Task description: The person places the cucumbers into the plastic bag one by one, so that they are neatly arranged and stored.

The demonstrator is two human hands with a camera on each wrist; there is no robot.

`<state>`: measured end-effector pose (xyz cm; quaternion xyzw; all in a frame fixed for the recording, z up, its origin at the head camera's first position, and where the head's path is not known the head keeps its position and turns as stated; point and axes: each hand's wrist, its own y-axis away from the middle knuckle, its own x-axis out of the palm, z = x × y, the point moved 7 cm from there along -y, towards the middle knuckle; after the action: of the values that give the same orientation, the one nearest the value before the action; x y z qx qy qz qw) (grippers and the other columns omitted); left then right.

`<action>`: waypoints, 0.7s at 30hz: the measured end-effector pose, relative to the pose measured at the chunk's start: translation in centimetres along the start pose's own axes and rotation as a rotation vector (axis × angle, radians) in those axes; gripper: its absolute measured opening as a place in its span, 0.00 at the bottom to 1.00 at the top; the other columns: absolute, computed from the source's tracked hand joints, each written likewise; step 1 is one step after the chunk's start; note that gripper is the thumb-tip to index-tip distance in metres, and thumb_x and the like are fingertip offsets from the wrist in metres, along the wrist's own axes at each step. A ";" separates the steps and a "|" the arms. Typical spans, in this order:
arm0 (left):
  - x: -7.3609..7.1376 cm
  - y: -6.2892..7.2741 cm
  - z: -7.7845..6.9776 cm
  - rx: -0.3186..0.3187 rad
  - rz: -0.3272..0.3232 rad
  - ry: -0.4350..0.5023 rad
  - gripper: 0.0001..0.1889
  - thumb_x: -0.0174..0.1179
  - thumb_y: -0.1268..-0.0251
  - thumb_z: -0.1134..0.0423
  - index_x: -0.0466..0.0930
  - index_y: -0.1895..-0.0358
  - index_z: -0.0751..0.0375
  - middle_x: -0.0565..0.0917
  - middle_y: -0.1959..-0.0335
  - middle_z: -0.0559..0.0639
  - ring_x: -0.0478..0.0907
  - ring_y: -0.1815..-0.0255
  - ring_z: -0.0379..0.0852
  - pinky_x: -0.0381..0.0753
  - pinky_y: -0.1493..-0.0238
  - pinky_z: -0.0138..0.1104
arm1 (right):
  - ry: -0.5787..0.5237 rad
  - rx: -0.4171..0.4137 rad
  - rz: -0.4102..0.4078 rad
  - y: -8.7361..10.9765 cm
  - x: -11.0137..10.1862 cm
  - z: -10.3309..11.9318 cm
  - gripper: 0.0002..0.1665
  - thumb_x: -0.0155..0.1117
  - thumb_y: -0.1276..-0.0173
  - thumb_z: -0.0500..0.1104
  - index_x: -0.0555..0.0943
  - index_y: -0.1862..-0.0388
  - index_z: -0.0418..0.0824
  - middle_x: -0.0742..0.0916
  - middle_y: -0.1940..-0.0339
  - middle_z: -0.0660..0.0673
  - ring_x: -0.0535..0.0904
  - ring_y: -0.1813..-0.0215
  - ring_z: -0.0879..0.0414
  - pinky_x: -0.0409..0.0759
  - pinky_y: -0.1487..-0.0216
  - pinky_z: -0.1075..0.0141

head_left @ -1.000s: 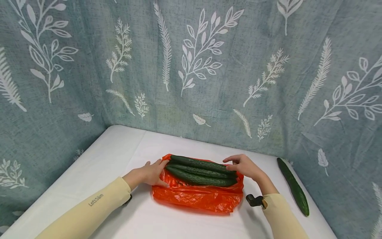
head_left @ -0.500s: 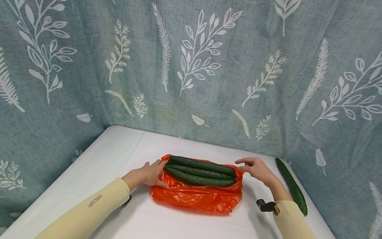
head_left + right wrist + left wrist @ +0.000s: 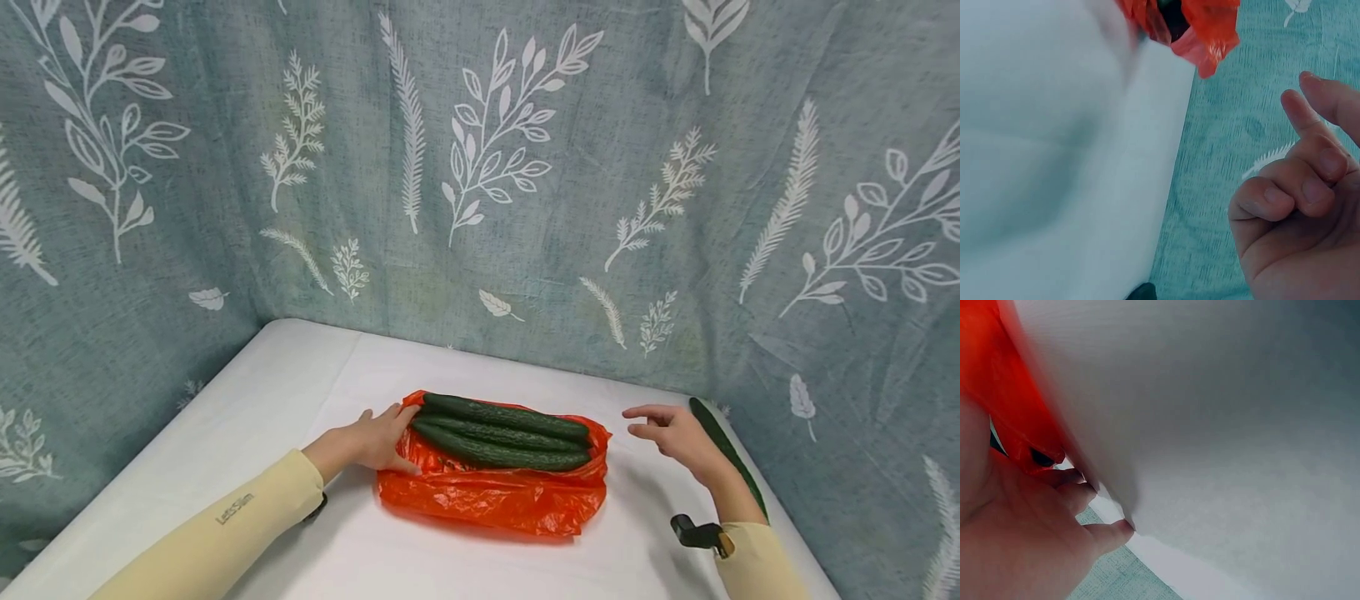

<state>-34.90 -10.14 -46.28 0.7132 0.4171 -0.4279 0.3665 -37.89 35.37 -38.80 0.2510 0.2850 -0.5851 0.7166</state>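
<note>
An orange-red plastic bag (image 3: 491, 504) lies on the table with three long dark green cucumbers (image 3: 510, 415) side by side in its mouth. My left hand (image 3: 367, 442) rests at the bag's left end, its fingers and thumb spread over the rim. In the left wrist view, the bag (image 3: 1016, 394) lies beside that hand (image 3: 1029, 531). To the right of the bag and apart from it is my right hand (image 3: 678, 433), fingers loosely bent around nothing. The bag's end (image 3: 1210, 31) shows above this hand (image 3: 1304, 200) in the right wrist view. A loose cucumber (image 3: 720, 432) is partly hidden behind the right hand.
The white tabletop (image 3: 315, 375) ends at a grey-green curtain (image 3: 420, 250) with white leaf prints, at the back and both sides. A black camera mount (image 3: 697, 533) sits on the right wrist, close to the table.
My right hand has moved from over the bag's right end out to the right, now overlapping the loose cucumber. The left hand and the bag have stayed in place.
</note>
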 end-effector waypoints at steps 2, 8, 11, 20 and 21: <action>0.1 0.0 0.0 -0.003 0.004 -0.001 0.59 0.70 0.46 0.34 0.47 0.19 0.58 0.56 0.21 0.65 0.55 0.20 0.64 0.48 0.23 0.64 | -0.002 0.012 -0.011 0.2 -0.3 -0.4 0.23 0.67 0.29 0.50 0.83 0.39 0.42 0.84 0.64 0.47 0.69 0.67 0.55 0.69 0.72 0.61; 0.2 -0.1 0.3 -0.016 0.003 -0.008 0.59 0.69 0.46 0.32 0.47 0.19 0.58 0.55 0.20 0.65 0.56 0.21 0.65 0.48 0.23 0.63 | -0.020 0.055 -0.028 0.4 -0.9 -1.9 0.25 0.67 0.29 0.54 0.83 0.39 0.43 0.77 0.76 0.52 0.67 0.70 0.56 0.69 0.73 0.62; 0.1 -0.2 0.3 -0.012 0.001 -0.012 0.60 0.69 0.47 0.32 0.47 0.19 0.58 0.55 0.20 0.65 0.56 0.21 0.65 0.48 0.23 0.63 | -0.017 0.057 -0.035 0.4 -1.3 -2.3 0.25 0.66 0.28 0.53 0.83 0.38 0.42 0.75 0.78 0.51 0.67 0.70 0.54 0.69 0.72 0.60; 0.3 -0.2 0.2 0.005 -0.005 -0.013 0.59 0.68 0.47 0.32 0.48 0.19 0.58 0.56 0.21 0.66 0.57 0.21 0.65 0.49 0.24 0.64 | -0.038 0.086 -0.057 0.9 -2.1 -3.3 0.26 0.67 0.29 0.52 0.82 0.38 0.40 0.66 0.82 0.54 0.60 0.79 0.58 0.68 0.72 0.62; 0.3 -0.2 0.1 0.008 -0.003 -0.011 0.59 0.69 0.47 0.32 0.48 0.19 0.58 0.56 0.21 0.66 0.57 0.22 0.66 0.49 0.24 0.64 | -0.044 0.091 -0.058 1.0 -2.2 -3.5 0.26 0.67 0.29 0.52 0.82 0.38 0.40 0.65 0.82 0.54 0.59 0.80 0.59 0.68 0.72 0.61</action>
<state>-35.02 -10.11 -46.65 0.7115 0.4145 -0.4340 0.3655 -37.62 39.48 -39.74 0.2618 0.2496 -0.6234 0.6932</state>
